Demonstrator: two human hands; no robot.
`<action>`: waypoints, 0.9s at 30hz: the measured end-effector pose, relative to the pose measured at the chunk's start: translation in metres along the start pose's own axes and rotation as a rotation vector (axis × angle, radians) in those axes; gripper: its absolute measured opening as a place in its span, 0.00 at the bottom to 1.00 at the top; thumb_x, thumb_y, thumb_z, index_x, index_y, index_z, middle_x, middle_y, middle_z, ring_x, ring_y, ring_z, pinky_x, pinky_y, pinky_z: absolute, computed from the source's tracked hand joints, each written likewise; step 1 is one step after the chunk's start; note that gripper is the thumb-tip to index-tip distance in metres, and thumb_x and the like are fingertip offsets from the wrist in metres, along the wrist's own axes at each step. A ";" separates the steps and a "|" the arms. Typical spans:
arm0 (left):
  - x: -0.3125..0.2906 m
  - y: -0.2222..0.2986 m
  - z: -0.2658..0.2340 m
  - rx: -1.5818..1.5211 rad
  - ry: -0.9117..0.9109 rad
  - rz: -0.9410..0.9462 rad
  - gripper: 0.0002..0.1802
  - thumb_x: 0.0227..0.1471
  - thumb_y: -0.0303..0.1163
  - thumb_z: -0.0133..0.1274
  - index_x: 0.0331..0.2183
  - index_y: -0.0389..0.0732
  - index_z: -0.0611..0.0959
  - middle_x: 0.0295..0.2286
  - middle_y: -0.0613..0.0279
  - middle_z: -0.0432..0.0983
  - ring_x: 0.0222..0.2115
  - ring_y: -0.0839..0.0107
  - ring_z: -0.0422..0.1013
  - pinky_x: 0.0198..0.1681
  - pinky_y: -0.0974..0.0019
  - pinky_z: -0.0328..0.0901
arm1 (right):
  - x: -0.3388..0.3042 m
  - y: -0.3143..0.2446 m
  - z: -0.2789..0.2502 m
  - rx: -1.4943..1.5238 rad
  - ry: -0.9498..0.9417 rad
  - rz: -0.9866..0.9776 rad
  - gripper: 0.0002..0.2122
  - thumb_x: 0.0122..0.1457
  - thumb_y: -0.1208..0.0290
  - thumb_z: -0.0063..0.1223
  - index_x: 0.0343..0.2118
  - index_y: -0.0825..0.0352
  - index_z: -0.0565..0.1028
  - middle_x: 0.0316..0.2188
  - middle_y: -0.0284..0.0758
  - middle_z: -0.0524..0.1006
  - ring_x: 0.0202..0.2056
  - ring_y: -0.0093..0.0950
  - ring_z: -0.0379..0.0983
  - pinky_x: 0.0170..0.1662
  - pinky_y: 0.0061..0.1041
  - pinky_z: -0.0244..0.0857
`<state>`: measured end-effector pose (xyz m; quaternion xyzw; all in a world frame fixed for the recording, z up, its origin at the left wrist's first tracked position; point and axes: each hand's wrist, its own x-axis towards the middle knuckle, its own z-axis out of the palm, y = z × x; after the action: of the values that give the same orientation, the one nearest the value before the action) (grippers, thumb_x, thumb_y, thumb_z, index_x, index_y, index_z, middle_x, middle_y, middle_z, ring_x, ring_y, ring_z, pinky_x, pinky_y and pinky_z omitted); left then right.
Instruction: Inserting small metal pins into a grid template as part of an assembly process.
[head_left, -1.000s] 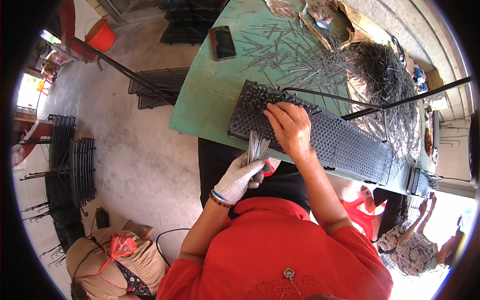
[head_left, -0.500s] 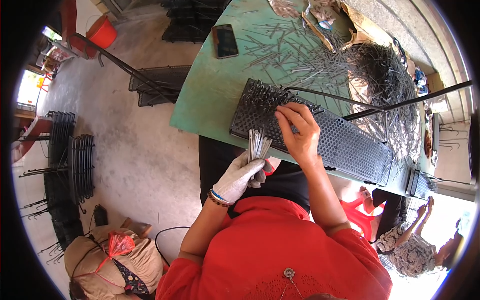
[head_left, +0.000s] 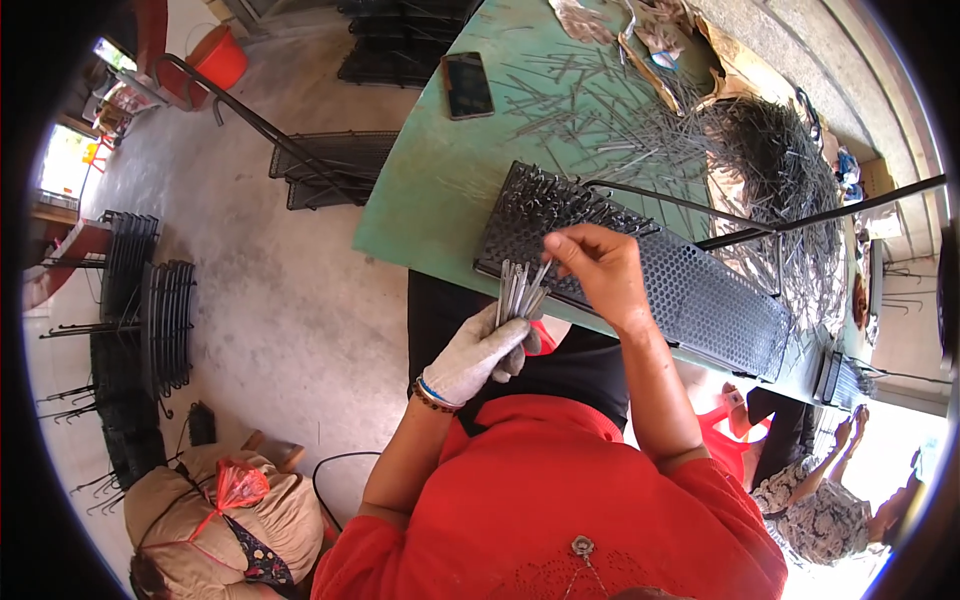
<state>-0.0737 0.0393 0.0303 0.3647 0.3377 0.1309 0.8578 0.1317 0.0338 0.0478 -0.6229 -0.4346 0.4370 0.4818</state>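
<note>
My left hand (head_left: 472, 362), in a pale work glove, is closed round a bundle of thin metal rods (head_left: 514, 292) that stick up from the fist. My bare right hand (head_left: 604, 272) is at the top of that bundle, thumb and forefinger pinched on one rod (head_left: 543, 274) that leans away from the others. Just beyond both hands lies a long black perforated metal panel (head_left: 690, 295), full of small round holes. Many dark rods (head_left: 560, 200) stand in the holes at its left end. A bent black metal bar (head_left: 690, 207) runs along its far side.
The panel rests on a green tabletop (head_left: 420, 190). A phone (head_left: 468, 86), scattered loose rods (head_left: 590, 110) and a dark heap of rods (head_left: 780, 150) lie on it. Black racks (head_left: 168, 325) stand left; a red bucket (head_left: 217, 58) is farther back. Another person (head_left: 820, 510) is at right.
My right hand has come back from the rods on the panel to the bundle in my left hand and now pinches one rod. The left hand keeps its hold.
</note>
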 end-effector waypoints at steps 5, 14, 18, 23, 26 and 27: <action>0.002 -0.010 -0.015 -0.100 0.041 0.038 0.15 0.63 0.37 0.46 0.47 0.40 0.75 0.28 0.67 0.74 0.20 0.85 0.64 0.19 0.81 0.54 | 0.015 -0.018 0.009 0.036 0.241 -0.275 0.07 0.60 0.74 0.58 0.37 0.73 0.80 0.28 0.32 0.80 0.28 0.17 0.72 0.32 0.17 0.68; -0.005 -0.010 -0.017 -0.121 0.110 0.109 0.17 0.58 0.35 0.53 0.48 0.40 0.73 0.32 0.65 0.78 0.22 0.83 0.68 0.21 0.79 0.59 | 0.046 -0.008 0.028 -0.485 0.314 -0.740 0.06 0.54 0.77 0.62 0.35 0.70 0.80 0.32 0.40 0.80 0.32 0.34 0.77 0.37 0.27 0.70; -0.006 -0.009 -0.019 -0.141 0.196 0.130 0.18 0.58 0.35 0.53 0.49 0.41 0.73 0.35 0.65 0.79 0.24 0.82 0.72 0.25 0.78 0.66 | 0.048 -0.008 0.032 -0.585 0.319 -0.828 0.07 0.52 0.77 0.63 0.34 0.69 0.81 0.31 0.39 0.80 0.32 0.36 0.77 0.36 0.30 0.70; -0.004 -0.010 -0.023 -0.175 0.187 0.173 0.18 0.57 0.35 0.55 0.48 0.40 0.72 0.34 0.62 0.79 0.20 0.81 0.69 0.21 0.77 0.62 | 0.050 -0.012 0.037 -0.642 0.308 -0.898 0.07 0.50 0.77 0.64 0.34 0.68 0.81 0.31 0.38 0.80 0.31 0.36 0.76 0.36 0.32 0.70; -0.003 -0.012 -0.024 -0.218 0.180 0.207 0.18 0.57 0.35 0.55 0.46 0.39 0.72 0.33 0.58 0.79 0.18 0.80 0.68 0.18 0.76 0.59 | 0.053 -0.009 0.037 -0.647 0.329 -0.939 0.09 0.49 0.76 0.65 0.34 0.68 0.80 0.29 0.37 0.79 0.29 0.36 0.75 0.34 0.33 0.68; -0.003 -0.013 -0.024 -0.224 0.193 0.215 0.16 0.58 0.35 0.53 0.46 0.39 0.72 0.33 0.58 0.79 0.18 0.80 0.68 0.17 0.76 0.58 | 0.052 -0.009 0.037 -0.647 0.329 -0.940 0.09 0.49 0.76 0.65 0.34 0.68 0.80 0.29 0.37 0.79 0.29 0.36 0.75 0.34 0.33 0.68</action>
<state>-0.0925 0.0417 0.0104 0.2866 0.3609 0.2928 0.8378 0.1072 0.0934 0.0444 -0.5386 -0.6945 -0.0802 0.4703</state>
